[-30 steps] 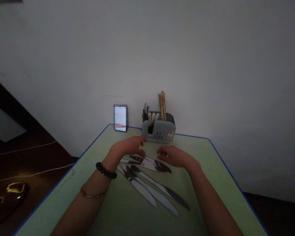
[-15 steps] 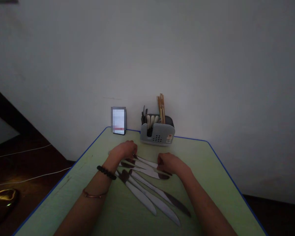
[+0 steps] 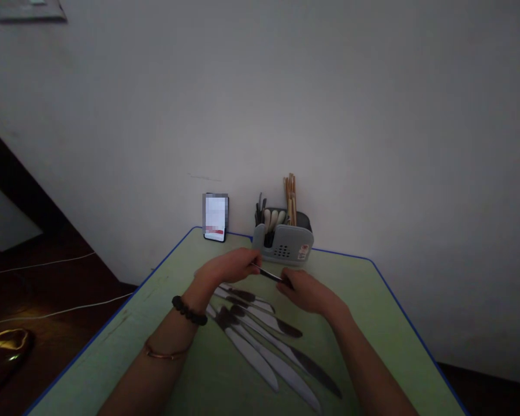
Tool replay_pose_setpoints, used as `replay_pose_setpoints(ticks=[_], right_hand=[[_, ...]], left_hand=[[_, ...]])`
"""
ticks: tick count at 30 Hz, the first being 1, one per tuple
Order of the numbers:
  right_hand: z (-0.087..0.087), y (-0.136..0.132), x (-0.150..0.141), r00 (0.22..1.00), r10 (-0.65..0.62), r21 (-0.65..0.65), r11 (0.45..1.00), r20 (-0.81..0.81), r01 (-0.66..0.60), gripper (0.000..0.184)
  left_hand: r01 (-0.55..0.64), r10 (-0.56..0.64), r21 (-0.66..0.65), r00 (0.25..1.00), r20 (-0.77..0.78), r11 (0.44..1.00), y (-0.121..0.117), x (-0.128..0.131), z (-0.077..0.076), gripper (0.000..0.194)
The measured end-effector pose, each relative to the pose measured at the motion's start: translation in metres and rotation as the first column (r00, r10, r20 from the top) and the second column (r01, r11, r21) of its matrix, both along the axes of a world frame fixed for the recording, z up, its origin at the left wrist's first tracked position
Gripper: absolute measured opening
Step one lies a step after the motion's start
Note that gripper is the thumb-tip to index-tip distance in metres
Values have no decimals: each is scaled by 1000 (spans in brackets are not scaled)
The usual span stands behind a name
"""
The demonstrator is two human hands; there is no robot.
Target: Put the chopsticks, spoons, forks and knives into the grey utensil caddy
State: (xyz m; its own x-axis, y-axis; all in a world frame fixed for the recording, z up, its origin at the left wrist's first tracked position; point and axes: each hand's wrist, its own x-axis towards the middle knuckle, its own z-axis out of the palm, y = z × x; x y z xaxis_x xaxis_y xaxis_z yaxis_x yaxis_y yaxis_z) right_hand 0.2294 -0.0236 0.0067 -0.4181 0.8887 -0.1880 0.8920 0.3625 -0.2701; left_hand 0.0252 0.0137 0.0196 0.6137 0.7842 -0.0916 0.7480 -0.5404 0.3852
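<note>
A slim table knife is held just above the tabletop between my two hands. The fingers of my left hand close on its left end, and those of my right hand close around its right end. Below them, several more table knives lie fanned out on the table, their tips toward the lower right. My left wrist and forearm cover some of their left ends. Dark patches on the blades look like reflections or shadow.
A grey cutlery holder stands against the wall with white-handled and dark utensils and wooden chopsticks. Left of it, a lit phone leans upright. The pale green table has a blue edge. White cables run at the left.
The knife has come up off the table into both hands. My left hand has moved right, closer to my right hand. The view has shifted slightly.
</note>
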Motion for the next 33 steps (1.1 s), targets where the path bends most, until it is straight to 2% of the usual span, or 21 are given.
replay_pose_setpoints(ticks=[2,6,9,13,17,20,26,30,33], right_hand=[[9,-1,2,996,1,51,999,-95,3,22],[30,-5,14,964,13,123,992,-266,20,22],[45,-11,23,949,21,114,993,-314,16,25],[57,-16,31,930,17,51,999,-367,2,29],[61,-18,37,911,24,-14,999,-411,-33,32],[60,-18,40,905,38,-25,998,-424,-54,32],[61,-18,31,895,63,79,996,-441,-31,29],[62,-19,24,890,87,166,986,-447,-13,27],[62,-18,24,892,91,213,977,-443,6,28]], left_hand=[[14,-18,35,994,110,999,-5,2,12,13],[-30,6,84,962,274,996,-13,1,31,17],[-17,-11,74,933,360,997,-18,-4,42,20],[72,-79,34,912,402,997,-22,-12,51,26],[122,-99,-26,898,428,992,-24,-16,54,30],[49,-27,-32,870,493,998,-24,-12,52,26],[-62,-1,83,793,609,995,-24,0,47,23],[-135,25,134,789,614,982,-26,4,47,27],[-135,8,167,799,602,977,-27,5,49,25]])
